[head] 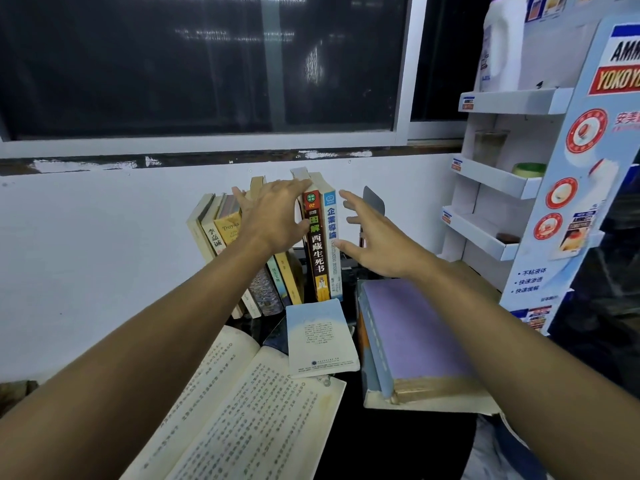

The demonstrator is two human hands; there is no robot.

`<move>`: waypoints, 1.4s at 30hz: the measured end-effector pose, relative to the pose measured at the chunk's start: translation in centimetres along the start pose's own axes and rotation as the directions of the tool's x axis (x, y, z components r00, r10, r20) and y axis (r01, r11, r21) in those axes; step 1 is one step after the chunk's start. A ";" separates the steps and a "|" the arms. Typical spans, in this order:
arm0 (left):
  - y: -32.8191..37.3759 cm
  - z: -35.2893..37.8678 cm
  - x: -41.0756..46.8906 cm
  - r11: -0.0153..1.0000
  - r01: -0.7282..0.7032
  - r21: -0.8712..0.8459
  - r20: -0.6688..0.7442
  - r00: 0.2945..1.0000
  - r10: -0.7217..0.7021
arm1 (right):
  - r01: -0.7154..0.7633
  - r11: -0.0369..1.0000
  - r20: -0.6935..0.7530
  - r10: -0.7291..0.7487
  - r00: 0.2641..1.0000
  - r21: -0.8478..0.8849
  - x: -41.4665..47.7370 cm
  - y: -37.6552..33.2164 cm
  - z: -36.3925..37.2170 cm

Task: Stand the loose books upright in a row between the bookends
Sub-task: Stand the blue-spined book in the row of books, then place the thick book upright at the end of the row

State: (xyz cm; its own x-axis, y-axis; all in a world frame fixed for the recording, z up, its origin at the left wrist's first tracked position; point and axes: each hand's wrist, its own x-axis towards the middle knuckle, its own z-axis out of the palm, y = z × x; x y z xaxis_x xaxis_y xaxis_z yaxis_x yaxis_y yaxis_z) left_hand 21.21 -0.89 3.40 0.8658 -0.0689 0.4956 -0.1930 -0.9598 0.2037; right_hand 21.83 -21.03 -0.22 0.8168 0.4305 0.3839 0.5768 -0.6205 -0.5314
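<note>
Books: a row of books (263, 237) stands against the white wall (86, 237), spines facing the camera, long axes running up and down.
Left hand: the left hand (273, 216) lies flat on the row, fingers spread, fingertips over the top edge of the dark red book (317, 251) and thumb on its spine; nothing is pinched.
Right hand: the right hand (374, 233) hangs open with fingers splayed, just right of the blue-spined book (333, 244); only the thumb looks to touch it, though I cannot tell for sure.
Lean: the dark red book and the blue-spined book stand close to upright, side by side; the books under and left of the left hand tilt, tops to the left.
Bookend: a grey bookend (374, 202) rises behind the right hand, well apart from the blue-spined book, with an open gap between them.
Loose books: nearer than both hands, a pale blue booklet (320, 337) lies flat below the row; an open book (249, 410) lies under the left forearm; a purple-covered book (412, 334) tops a flat stack under the right forearm.
Edges: a white display rack (502, 188) stands to the right of the right hand.
</note>
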 end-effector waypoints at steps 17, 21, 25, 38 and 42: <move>5.0 1.9 -7.7 0.886 -0.112 -0.451 0.107 0.978 0.178 | -0.232 0.950 -0.058 0.225 0.973 -0.209 -10.3 3.3 -5.9; 6.0 4.3 -9.5 0.906 -0.028 -0.422 0.305 0.937 0.172 | -0.284 0.928 -0.033 0.285 0.958 -0.241 -12.4 5.1 -5.2; 6.8 5.8 -10.3 0.890 0.092 -0.446 0.452 0.882 0.135 | -0.361 0.909 0.028 0.374 0.927 -0.211 -13.6 6.1 -4.5; 5.0 10.7 -10.7 0.786 0.322 -0.528 0.580 0.813 0.057 | -0.437 0.898 0.085 0.441 0.894 -0.056 -14.1 6.3 -3.2; 5.5 9.3 -11.4 0.691 0.341 -0.637 0.521 0.851 0.061 | -0.405 0.914 0.047 0.405 0.913 -0.008 -14.1 6.1 -3.0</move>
State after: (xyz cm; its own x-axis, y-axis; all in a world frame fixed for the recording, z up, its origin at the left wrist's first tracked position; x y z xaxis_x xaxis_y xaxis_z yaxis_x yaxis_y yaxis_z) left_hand 14.53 -7.87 -9.00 0.9658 -0.2593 -0.0059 -0.1327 -0.5135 0.8477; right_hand 13.74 -32.84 -6.59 0.9800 0.1724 0.0995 0.1959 -0.7472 -0.6350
